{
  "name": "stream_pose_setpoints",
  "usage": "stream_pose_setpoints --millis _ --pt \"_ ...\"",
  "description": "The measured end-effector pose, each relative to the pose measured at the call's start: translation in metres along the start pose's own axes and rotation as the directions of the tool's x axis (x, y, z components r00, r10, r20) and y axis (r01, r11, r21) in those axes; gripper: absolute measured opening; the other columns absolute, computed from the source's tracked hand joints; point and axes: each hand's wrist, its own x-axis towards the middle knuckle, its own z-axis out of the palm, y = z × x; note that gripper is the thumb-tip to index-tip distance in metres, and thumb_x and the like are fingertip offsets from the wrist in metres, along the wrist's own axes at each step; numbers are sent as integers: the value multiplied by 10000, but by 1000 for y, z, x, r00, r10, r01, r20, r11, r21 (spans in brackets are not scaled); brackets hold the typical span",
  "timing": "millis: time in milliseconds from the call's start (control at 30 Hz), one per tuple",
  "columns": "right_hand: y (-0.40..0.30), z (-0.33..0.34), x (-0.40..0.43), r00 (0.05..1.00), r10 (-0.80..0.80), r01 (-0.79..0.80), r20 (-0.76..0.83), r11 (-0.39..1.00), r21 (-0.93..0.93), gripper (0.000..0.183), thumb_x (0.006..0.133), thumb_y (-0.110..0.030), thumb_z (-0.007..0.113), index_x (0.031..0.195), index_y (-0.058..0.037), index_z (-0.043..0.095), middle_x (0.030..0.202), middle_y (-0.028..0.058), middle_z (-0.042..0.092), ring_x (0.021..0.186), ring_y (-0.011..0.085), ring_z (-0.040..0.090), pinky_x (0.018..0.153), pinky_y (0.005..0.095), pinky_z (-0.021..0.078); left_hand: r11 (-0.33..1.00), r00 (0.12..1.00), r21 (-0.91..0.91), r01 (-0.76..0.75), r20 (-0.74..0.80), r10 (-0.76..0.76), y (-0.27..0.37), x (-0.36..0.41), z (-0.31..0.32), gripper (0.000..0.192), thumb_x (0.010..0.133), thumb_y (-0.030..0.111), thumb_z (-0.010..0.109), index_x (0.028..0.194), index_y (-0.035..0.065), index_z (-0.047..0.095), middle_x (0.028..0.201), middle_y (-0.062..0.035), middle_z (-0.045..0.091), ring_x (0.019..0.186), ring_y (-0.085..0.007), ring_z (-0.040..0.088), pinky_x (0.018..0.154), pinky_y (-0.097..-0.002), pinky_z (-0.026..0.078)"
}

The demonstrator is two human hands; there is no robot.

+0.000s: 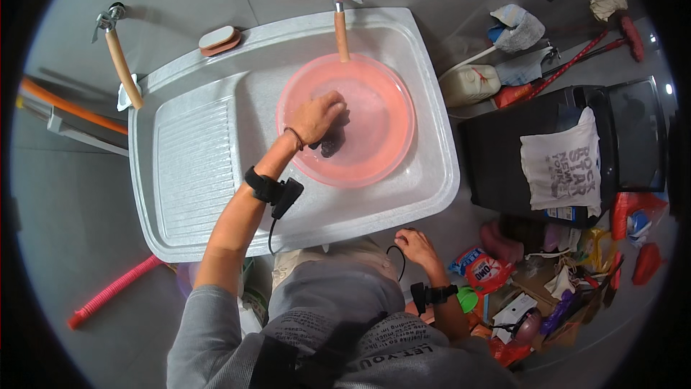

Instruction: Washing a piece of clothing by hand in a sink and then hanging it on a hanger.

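My left hand (318, 116) is over the pink plastic basin (378, 176), its fingers curled at a dark, wet, crumpled item (333, 139) that looks like cloth. Whether the fingers grip it cannot be made out. The basin holds water and stands in the right part of a speckled grey sink (432, 173). A tap with a tan hose (341, 35) reaches down to the basin's far rim. My right hand (415, 246) is below the sink's front edge, beside my body, with its fingers bent; no object shows in it.
A ribbed washboard (197, 167) forms the sink's left side. A brush (218, 38) lies on the back rim, and a second hosed tap (123, 68) hangs at the left corner. To the right are a black appliance (496, 157) with a white printed cloth, a jug (472, 84) and piled floor clutter.
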Motion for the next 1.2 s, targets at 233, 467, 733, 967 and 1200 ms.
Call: stream_pose_setpoints --millis 233,467,733,967,1200 --pt "18 10 -3 1000 -2 0 -23 996 -86 222 794 -242 550 919 -63 592 893 161 607 817 342 572 715 396 452 939 986 300 165 -76 -149 -89 -24 102 245 727 104 592 953 77 500 1033 -181 425 882 -376 505 774 -413 432" --pt "40 15 -10 999 19 -23 -43 996 -89 203 799 -220 544 916 -59 585 898 171 599 833 356 564 727 408 450 843 960 509 172 106 -260 -137 -32 126 167 780 110 480 924 115 563 1112 -189 493 907 -359 551 776 -413 450" --pt "5 1 -6 999 34 -32 31 997 -68 236 804 -252 529 956 -77 574 1006 150 572 929 352 535 797 416 430 977 998 211 26 55 -38 -87 -31 44 197 770 193 541 913 65 587 863 -174 606 820 -354 566 742 -401 445" --pt "-55 -15 3 992 31 -8 120 983 -182 299 801 -260 541 1033 -76 581 1029 169 574 967 341 530 819 407 424 985 996 -174 7 -91 -23 -14 -67 -63 116 837 130 526 877 21 534 718 -23 550 707 -79 492 655 -253 431" --pt "-81 10 -2 983 -3 69 184 933 -354 302 791 -292 546 1003 -80 591 985 148 597 958 329 535 806 408 423 974 942 214 -74 -306 139 30 -113 -187 158 831 145 544 918 15 525 721 -73 560 689 -117 515 647 -268 437"
